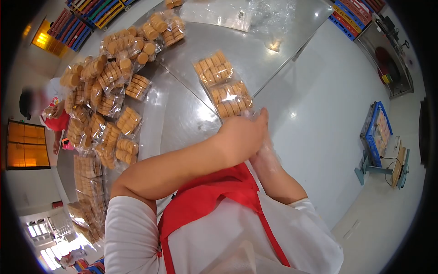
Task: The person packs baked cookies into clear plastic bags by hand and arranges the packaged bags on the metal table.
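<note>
My left hand (244, 136) reaches across from the left, its fingers closed around clear plastic just below the nearer pack of biscuits (231, 99). Whether this plastic belongs to that pack or to a separate bag, I cannot tell. Pressed against it from below is my right hand (261, 153), its fingers mostly hidden behind the left one. Clear film also shows along the right hand and wrist. Beyond the nearer pack, and touching it, lies another pack of round biscuits (213, 68) on the steel table (182, 98).
Many bagged biscuits (107, 86) are heaped along the table's left side. Clear plastic bags (273, 18) lie at the far end. A person in a red apron (57, 121) stands beyond the heap. To the right, on the floor side, is a blue crate (378, 132).
</note>
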A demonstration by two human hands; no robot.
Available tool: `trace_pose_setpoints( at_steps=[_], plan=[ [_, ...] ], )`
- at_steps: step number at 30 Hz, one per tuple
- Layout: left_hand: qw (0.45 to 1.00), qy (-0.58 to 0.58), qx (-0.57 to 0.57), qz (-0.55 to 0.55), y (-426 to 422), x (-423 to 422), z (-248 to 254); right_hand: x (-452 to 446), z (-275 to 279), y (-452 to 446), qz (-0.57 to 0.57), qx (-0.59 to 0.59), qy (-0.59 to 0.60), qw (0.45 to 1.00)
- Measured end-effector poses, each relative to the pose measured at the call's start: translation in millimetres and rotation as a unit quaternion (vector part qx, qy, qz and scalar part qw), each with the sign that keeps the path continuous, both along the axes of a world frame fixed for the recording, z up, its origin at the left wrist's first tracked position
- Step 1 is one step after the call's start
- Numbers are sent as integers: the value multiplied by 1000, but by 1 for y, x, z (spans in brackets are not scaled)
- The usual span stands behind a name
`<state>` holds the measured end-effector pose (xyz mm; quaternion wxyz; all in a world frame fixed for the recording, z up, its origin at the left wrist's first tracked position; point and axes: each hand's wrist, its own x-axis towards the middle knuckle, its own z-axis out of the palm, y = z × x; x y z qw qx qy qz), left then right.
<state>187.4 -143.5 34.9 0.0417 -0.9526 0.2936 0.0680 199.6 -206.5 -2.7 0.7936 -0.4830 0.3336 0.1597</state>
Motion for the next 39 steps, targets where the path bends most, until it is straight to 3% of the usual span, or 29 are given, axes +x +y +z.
trace_pose_setpoints(
  at_steps=[2, 5, 10, 11, 12, 13, 15, 17, 19, 20, 22, 23, 24, 25, 26, 28, 29, 31, 33, 36, 37, 39],
  plan=[
    [998, -13, 34, -57, -5, -9, 3, -4, 3, 19, -21, -41, -10, 999],
    [998, -35, -21, -43, 4, -16, -13, -7, 6, 43, -49, -102, -30, 993],
    [997, -40, -49, 49, 13, -24, -5, -14, 6, 68, -83, -213, -72, 971],
    [994, -40, -64, 79, 20, -24, 1, -9, -2, 67, -13, -132, -98, 986],
    [990, -40, -81, 109, 28, -23, 11, 10, -16, 48, 134, 16, -132, 982],
    [982, -33, -107, 150, 39, -23, 35, 26, -20, 34, 278, 163, -157, 934],
    [949, -63, -199, 237, 73, -19, 62, 58, 8, 40, 442, 27, -257, 859],
    [884, -137, -349, 279, 124, -18, 77, 57, 61, 45, 537, -90, -417, 728],
    [774, -60, -505, 377, 159, -35, 106, 36, 135, 47, 548, -172, -616, 538],
    [680, 53, -565, 464, 166, -48, 130, 29, 149, 55, 563, -240, -638, 468],
    [579, 35, -674, 457, 180, -67, 119, 18, 168, 76, 567, -369, -666, 315],
    [538, 25, -709, 456, 182, -76, 116, 22, 166, 88, 550, -359, -712, 249],
    [497, 14, -741, 452, 186, -84, 110, 22, 175, 97, 574, -346, -705, 230],
    [510, -4, -764, 394, 197, -98, 101, 22, 187, 105, 597, -334, -698, 211],
    [477, -69, -792, 374, 206, -115, 94, 23, 197, 113, 619, -321, -691, 191],
    [406, -194, -831, 326, 214, -150, 80, 24, 206, 124, 637, -258, -694, 213],
    [397, -199, -833, 331, 226, -157, 57, 25, 206, 128, 622, -208, -721, 225],
    [504, -161, -817, 229, 232, -170, -19, 25, 213, 133, 611, -168, -735, 241],
    [456, -45, -852, 251, 203, -180, -39, 26, 198, 142, 590, -121, -748, 279],
    [436, 0, -848, 303, 172, -176, -34, 22, 154, 141, 553, -108, -760, 326],
    [468, -27, -826, 312, 171, -175, -46, 20, 137, 136, 540, -115, -764, 335],
    [525, -87, -780, 329, 173, -167, -78, 22, 91, 129, 573, -83, -703, 412]
  ],
)
